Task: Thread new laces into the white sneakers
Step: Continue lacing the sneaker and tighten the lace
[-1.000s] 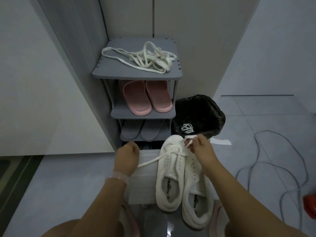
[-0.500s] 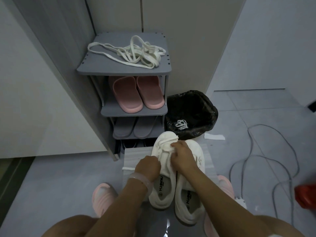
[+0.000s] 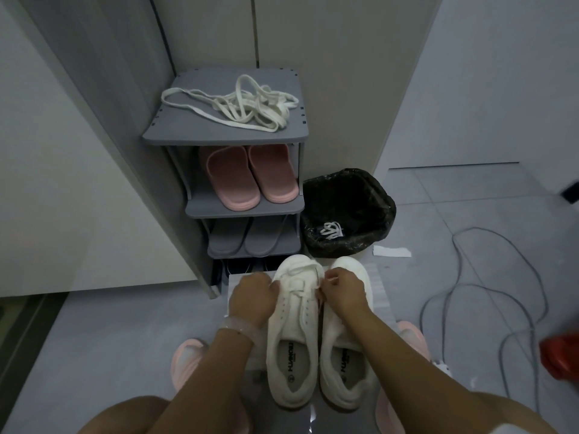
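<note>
Two white sneakers (image 3: 316, 339) side by side on a pale mat (image 3: 380, 296) on the floor, toes pointing away. Left hand (image 3: 250, 297) curled against the left side of the left sneaker, holding a lace end there. Right hand (image 3: 343, 288) pinching the lace (image 3: 299, 291) at the eyelets between the two shoes. Just behind, a black bin (image 3: 346, 189) with a bit of old lace inside. Farther back, a grey shoe rack (image 3: 225, 134) with pink slippers (image 3: 249, 177) and a heap of loose laces (image 3: 238, 104) on top.
</note>
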Available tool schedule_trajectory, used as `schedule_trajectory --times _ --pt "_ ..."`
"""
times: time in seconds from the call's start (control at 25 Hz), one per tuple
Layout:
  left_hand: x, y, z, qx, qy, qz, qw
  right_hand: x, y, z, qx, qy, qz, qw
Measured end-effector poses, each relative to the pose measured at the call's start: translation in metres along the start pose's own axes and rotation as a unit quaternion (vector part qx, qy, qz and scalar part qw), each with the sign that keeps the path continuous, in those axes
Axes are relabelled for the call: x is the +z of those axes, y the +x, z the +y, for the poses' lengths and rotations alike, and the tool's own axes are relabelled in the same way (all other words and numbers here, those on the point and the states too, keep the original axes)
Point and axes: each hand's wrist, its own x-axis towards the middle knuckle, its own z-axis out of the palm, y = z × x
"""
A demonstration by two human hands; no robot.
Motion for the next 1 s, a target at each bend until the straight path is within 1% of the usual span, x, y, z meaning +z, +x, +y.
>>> schedule_trajectory --times 0.04,0.16,0.24,0.36,0.52,0.6,0.68,0.76,0.8,0.84,0.88,0.92,1.0 --pt "0.006 0.005 0.001 0.007 -0.027 0.025 0.999 0.004 0.0 0.0 0.004 -0.016 -0.006 1.0" --pt "0.022 0.013 0.009 -0.005 -0.06 0.044 0.997 0.011 -0.004 -0.001 -0.007 -0.056 0.001 0.998" --pt "0.028 0.016 0.012 -0.026 -0.056 0.072 0.996 0.012 -0.004 -0.003 -0.018 -0.074 -0.009 0.997" --pt "0.029 0.017 0.013 -0.033 -0.045 0.093 0.994 0.013 -0.006 -0.004 -0.042 -0.11 -0.025 0.993" --pt "0.022 0.015 0.003 -0.042 -0.122 0.104 0.986 0.013 -0.006 -0.003 -0.051 -0.059 0.01 0.997" --pt "0.02 0.017 -0.009 -0.073 -0.204 0.104 0.971 0.01 -0.003 -0.003 -0.03 -0.041 0.048 0.998" --pt "0.015 0.017 -0.022 -0.135 -0.256 0.114 0.951 0.003 -0.002 -0.002 0.006 -0.03 0.097 0.995" --pt "0.004 0.012 -0.034 -0.193 -0.25 0.163 0.935 -0.01 0.003 0.002 0.06 -0.002 0.146 0.988" --pt "-0.002 0.01 -0.038 -0.215 -0.231 0.208 0.926 -0.017 0.006 0.005 0.091 0.013 0.171 0.981" --pt "-0.009 0.009 -0.043 -0.23 -0.223 0.242 0.916 -0.024 0.009 0.01 0.114 0.022 0.188 0.975" --pt "-0.014 0.01 -0.046 -0.232 -0.23 0.259 0.909 -0.029 0.011 0.014 0.122 0.022 0.195 0.973" --pt "-0.017 0.013 -0.049 -0.216 -0.236 0.255 0.913 -0.03 0.011 0.016 0.114 0.017 0.188 0.975" --pt "-0.013 0.017 -0.05 -0.169 -0.265 0.166 0.935 -0.025 0.01 0.014 0.068 0.019 0.153 0.986"
